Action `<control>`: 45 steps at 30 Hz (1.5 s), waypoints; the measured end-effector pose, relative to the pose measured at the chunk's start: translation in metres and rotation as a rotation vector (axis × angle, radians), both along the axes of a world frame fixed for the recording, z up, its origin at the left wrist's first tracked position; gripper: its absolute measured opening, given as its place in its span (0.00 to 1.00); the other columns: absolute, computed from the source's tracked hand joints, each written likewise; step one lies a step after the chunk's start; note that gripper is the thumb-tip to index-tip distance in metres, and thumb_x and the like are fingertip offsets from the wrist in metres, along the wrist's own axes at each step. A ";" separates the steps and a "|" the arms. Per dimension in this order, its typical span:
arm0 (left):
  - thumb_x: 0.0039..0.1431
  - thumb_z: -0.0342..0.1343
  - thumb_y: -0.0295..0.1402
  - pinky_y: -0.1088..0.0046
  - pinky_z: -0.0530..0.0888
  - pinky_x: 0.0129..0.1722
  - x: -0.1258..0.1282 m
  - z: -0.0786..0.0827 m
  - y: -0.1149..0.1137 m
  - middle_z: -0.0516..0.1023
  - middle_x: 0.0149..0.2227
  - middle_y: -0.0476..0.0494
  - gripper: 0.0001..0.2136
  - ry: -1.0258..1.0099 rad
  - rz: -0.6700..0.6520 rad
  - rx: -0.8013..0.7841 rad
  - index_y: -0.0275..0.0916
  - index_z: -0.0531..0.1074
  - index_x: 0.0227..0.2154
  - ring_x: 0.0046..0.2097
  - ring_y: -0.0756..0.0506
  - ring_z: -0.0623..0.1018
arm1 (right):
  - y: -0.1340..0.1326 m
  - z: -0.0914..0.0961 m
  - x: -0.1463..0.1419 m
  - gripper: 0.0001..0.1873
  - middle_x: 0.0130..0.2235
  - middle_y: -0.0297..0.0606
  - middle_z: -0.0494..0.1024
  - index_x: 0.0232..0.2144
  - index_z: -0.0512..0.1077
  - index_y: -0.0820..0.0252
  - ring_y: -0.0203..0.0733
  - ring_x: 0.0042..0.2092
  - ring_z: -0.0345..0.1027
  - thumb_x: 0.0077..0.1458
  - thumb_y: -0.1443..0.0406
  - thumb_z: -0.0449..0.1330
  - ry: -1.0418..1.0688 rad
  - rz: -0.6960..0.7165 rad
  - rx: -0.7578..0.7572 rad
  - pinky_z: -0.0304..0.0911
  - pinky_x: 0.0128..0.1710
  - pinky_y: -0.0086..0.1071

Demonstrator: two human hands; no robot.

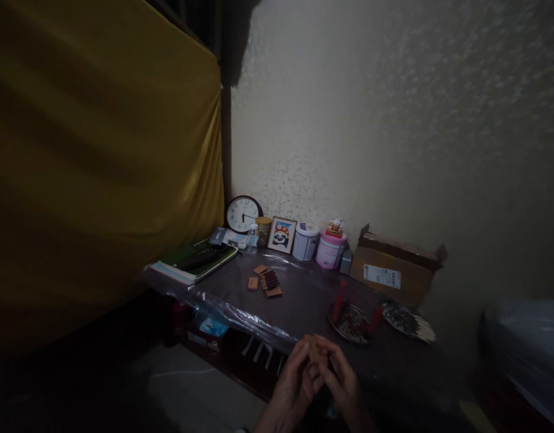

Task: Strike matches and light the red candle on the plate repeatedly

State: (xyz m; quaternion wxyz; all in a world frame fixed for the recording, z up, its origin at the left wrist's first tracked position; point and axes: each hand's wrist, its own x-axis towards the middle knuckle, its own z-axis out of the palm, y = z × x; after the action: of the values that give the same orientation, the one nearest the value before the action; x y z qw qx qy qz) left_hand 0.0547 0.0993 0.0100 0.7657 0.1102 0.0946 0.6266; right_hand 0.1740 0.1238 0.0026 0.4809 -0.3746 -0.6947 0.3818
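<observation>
My left hand and my right hand meet in front of the table's near edge. Between their fingertips is a small tan matchbox, which both hands grip. Fingers cover part of it, so I cannot tell whether its tray is slid out. Several similar matchboxes lie in a loose group on the dark table, some showing dark striking sides. To the right of the hands, a round plate holds red candles, one upright and one leaning, among dark debris.
Right of the plate lies a second dish with dark bits and pale sticks. Along the wall stand a clock, a framed panda picture, tins and a cardboard box. Books lie left; a yellow curtain hangs beside.
</observation>
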 end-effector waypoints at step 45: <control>0.57 0.53 0.29 0.69 0.71 0.41 0.000 -0.008 0.001 0.78 0.39 0.41 0.08 0.124 -0.073 -0.044 0.37 0.71 0.39 0.39 0.47 0.77 | -0.017 0.016 -0.001 0.17 0.50 0.38 0.70 0.45 0.67 0.56 0.47 0.51 0.64 0.50 0.67 0.54 0.136 -0.010 -0.114 0.63 0.47 0.39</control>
State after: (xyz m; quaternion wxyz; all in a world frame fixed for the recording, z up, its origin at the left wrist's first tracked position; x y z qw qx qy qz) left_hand 0.0542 0.0999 0.0019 0.7828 0.1355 0.1516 0.5882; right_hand 0.1732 0.1064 0.0183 0.5068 -0.3780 -0.6358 0.4427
